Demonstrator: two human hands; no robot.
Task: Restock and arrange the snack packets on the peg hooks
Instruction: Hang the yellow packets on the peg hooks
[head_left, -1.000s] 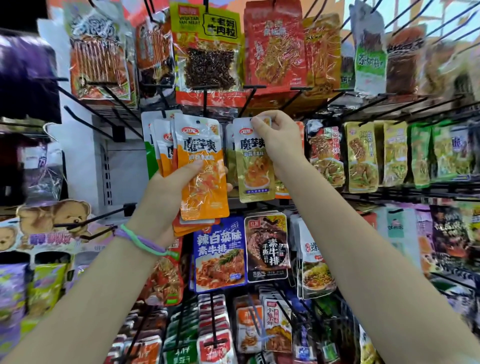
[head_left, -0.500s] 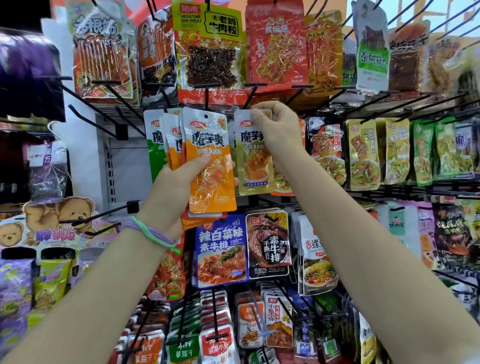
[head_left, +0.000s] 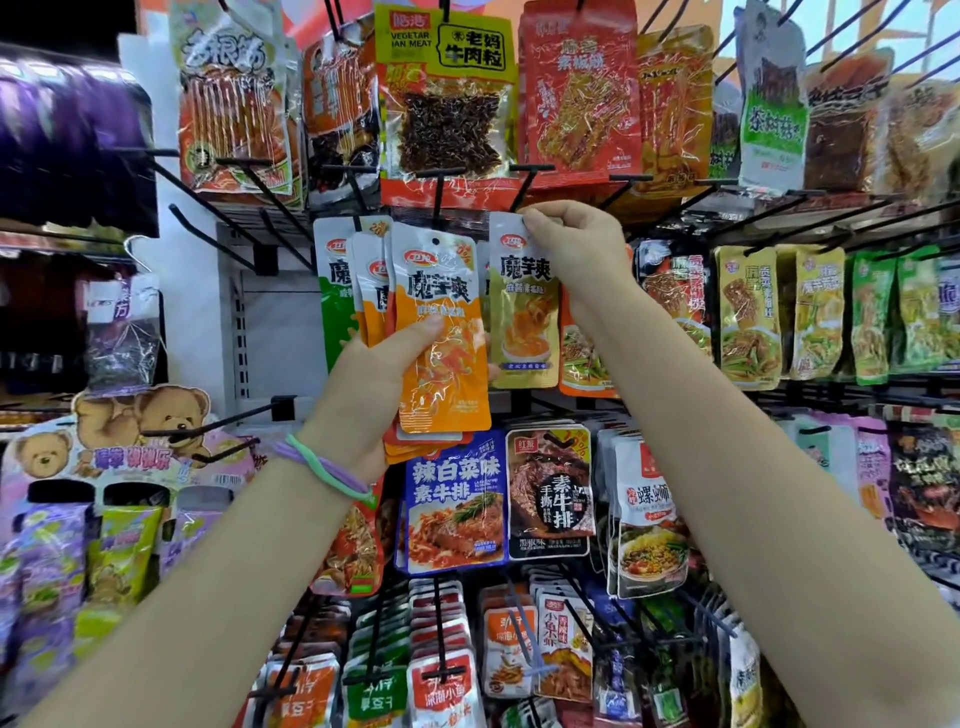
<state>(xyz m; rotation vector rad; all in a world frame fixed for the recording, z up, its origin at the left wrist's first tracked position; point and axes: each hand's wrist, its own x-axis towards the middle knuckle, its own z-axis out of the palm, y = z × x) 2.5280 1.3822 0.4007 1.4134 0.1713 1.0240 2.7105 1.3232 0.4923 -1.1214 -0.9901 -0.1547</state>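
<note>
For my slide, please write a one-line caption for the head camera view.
Left hand holds a stack of orange snack packets while right hand pinches a yellow packet at its top.

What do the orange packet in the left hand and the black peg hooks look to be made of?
Orange packet: looks like thin glossy plastic film, going by its crinkles, glare streaks and the punched hang hole at the top. Black peg hooks: probably metal wire or rod with a dark coating, being thin, straight and rigid; the coating type can't be told.
</note>
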